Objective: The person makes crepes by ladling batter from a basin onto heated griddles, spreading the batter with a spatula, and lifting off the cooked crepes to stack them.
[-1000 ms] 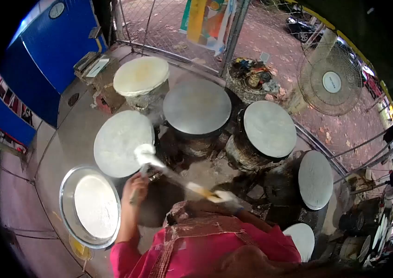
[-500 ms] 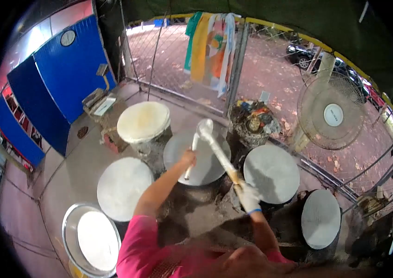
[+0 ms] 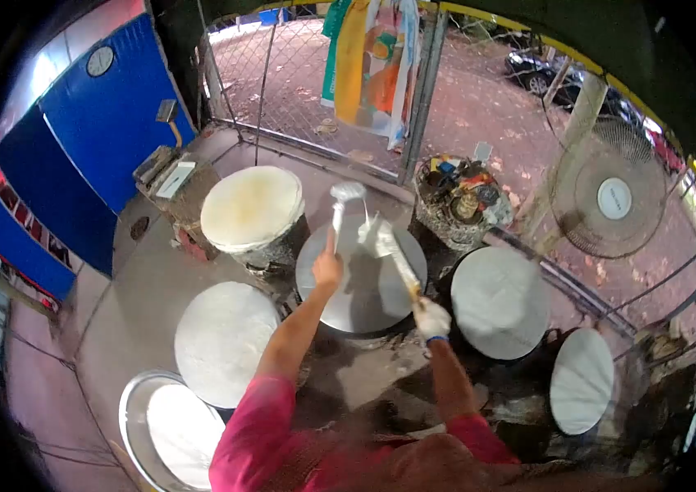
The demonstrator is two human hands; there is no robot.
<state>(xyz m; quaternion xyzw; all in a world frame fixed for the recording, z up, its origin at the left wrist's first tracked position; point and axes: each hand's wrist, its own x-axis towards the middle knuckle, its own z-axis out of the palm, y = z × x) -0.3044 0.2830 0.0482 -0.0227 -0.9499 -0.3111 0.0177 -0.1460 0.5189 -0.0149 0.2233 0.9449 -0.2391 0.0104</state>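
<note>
White-coated ladle (image 3: 348, 193) | white-smeared tool (image 3: 398, 261), tan near its grip | grey round griddle (image 3: 348, 299) | hands (image 3: 328, 271) (image 3: 432, 319) curled round ladle, tool

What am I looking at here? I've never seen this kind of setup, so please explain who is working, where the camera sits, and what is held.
There is no machine: a person in a pink top works with two hands. The camera is worn on the head, looking forward and down, so the view is wide and curved.

The bare left hand holds a white-headed tool; the gloved right hand grips a long-handled tool, also white at its end. Both are above the grey middle plate.

Other pale round tops stand around it, and a metal basin at lower left contains something white.
</note>
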